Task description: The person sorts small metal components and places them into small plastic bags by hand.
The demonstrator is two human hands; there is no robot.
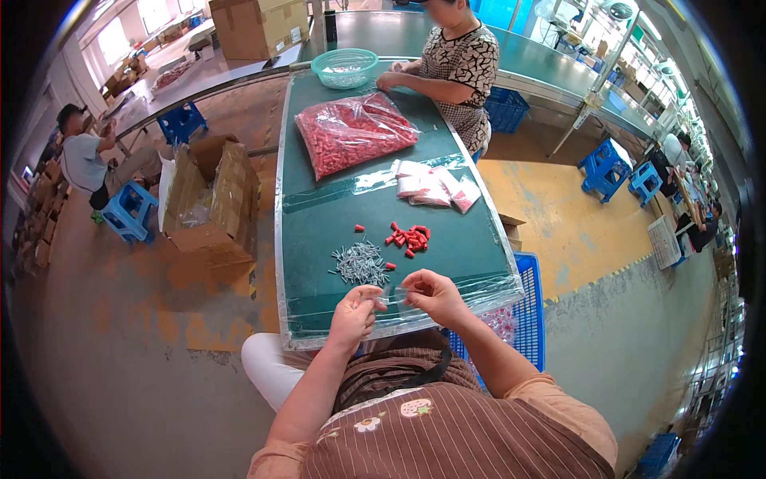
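Held between both hands at the near edge of the green surface [319, 239], a small clear bag [392, 300] is being opened; the left hand [355, 310] and right hand [431, 294] are each pinched shut on it. Filling appears to be the step in hand, and the next move would call for pieces from the grey screws [361, 263] and red plugs [409, 238] just beyond. Farther off lie filled packets [435, 188], a big red bag [353, 132] and a basket [345, 67], where another person's hands [391, 80] are at work. Nothing is seen blocking the reach.
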